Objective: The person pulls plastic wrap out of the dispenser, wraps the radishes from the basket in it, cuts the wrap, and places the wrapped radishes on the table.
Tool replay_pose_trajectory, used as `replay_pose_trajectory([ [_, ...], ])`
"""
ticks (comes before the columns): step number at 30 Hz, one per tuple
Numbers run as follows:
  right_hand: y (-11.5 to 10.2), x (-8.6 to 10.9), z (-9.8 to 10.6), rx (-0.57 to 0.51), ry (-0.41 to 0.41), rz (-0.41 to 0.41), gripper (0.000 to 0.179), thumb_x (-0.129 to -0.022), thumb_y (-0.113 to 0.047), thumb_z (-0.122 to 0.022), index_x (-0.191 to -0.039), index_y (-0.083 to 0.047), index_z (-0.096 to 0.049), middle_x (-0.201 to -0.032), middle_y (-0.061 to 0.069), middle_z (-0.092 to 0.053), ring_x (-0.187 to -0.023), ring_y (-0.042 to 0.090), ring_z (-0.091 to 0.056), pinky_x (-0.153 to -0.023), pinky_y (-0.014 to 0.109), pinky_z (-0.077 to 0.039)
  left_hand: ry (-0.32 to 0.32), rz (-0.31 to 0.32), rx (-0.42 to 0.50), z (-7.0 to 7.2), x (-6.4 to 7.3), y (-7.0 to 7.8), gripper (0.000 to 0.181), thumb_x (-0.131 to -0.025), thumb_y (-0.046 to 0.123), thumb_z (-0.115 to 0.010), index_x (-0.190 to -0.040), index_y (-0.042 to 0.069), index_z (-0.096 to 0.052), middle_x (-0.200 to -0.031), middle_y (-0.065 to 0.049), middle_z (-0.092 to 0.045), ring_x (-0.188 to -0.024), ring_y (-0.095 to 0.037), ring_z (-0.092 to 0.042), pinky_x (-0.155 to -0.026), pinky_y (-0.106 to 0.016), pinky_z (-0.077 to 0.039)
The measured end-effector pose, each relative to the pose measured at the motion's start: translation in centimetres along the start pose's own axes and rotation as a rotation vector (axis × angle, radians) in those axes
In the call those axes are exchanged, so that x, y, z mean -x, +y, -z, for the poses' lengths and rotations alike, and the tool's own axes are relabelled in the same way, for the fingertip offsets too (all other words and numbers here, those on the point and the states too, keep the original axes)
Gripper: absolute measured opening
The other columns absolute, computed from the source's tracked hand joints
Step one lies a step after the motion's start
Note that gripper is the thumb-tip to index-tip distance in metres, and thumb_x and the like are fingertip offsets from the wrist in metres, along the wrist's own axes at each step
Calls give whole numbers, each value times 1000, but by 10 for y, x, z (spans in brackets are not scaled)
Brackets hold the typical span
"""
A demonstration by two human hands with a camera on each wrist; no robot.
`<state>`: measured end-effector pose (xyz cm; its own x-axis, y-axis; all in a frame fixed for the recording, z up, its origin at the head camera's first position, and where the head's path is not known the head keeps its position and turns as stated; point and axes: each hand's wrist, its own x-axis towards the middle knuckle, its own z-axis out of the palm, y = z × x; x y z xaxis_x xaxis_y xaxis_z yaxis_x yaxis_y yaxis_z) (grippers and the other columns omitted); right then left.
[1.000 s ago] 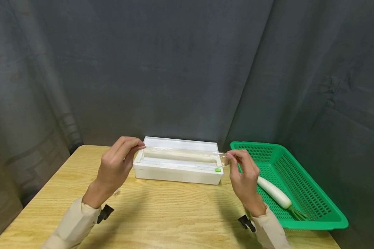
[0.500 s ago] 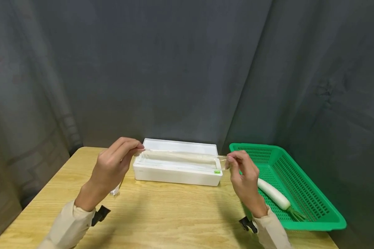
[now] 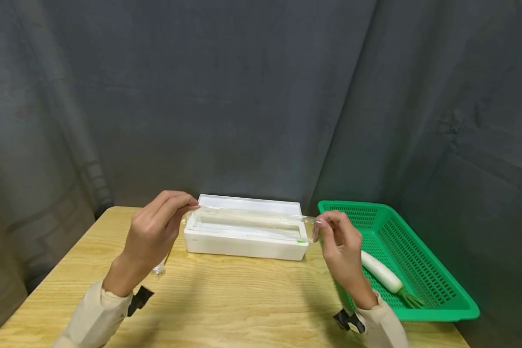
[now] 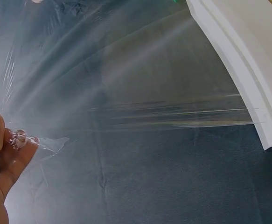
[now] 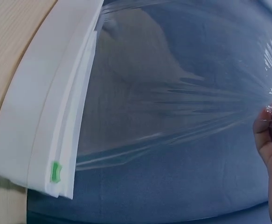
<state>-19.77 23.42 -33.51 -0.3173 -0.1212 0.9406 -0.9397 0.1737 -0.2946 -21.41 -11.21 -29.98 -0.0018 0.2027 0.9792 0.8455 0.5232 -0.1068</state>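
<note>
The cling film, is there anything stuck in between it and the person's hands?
Nothing visible is in the way: the left hand and right hand both pinch the cling film directly, and it stretches to them from the white box.

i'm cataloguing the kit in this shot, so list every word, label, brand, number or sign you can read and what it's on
No text can be read in any view.
White box: a faint mark near the left end of its front in the head view, too small to read.
Green tab on the box: no lettering can be made out.
Clear film and green basket: none seen.
</note>
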Motion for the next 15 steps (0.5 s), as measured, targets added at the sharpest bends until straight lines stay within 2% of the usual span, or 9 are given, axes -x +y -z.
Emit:
replay_pose_trajectory([
  [5, -4, -2, -2, -66, -17, -2, 15, -104, 9, -54, -96, 21, -51, -79, 18, -55, -69, 17, -55, -65, 23, -50, 16, 44, -25, 4, 0, 0, 4, -96, -1, -72, -93, -2, -74, -87, -12, -72, -71, -25, -71, -63, -37, -56],
  [7, -5, -3, -3, -72, -17, -2, 17, -105, 6, -55, -96, 21, -52, -80, 17, -55, -69, 16, -55, -65, 23, -50, 18, 50, -32, 5, -1, 1, 7, -98, 1, -71, -93, -3, -74, -88, -12, -72, -71, -25, -71, -64, -35, -56],
  [8, -6, -3, -2, -74, -13, -5, 15, -104, 8, -55, -96, 21, -52, -79, 17, -55, -68, 16, -55, -64, 22, -50, 23, 49, -32, 5, -2, 1, 5, -97, 0, -72, -93, -3, -74, -87, -12, -72, -71, -26, -71, -64, -35, -56],
  [11, -7, -4, -2, -83, 3, -29, 7, -101, 15, -54, -97, 21, -52, -79, 16, -55, -67, 15, -55, -63, 23, -50, 44, 35, -35, 5, -5, 2, 22, -104, 11, -65, -91, -3, -74, -85, -12, -72, -69, -26, -70, -62, -36, -56],
  [13, -8, -4, -2, -96, 11, -47, 1, -98, 21, -52, -98, 21, -52, -78, 15, -55, -67, 15, -56, -63, 23, -49, 57, 26, -37, 5, -6, 4, 23, -105, 12, -65, -90, -3, -74, -83, -13, -71, -67, -26, -69, -59, -38, -54],
  [15, -10, -4, -2, -108, 17, -59, 3, -97, 24, -52, -98, 21, -52, -78, 14, -55, -67, 14, -56, -63, 23, -49, 65, 23, -38, 6, -7, 6, 28, -106, 15, -63, -89, -4, -73, -82, -13, -71, -66, -25, -68, -58, -37, -53],
])
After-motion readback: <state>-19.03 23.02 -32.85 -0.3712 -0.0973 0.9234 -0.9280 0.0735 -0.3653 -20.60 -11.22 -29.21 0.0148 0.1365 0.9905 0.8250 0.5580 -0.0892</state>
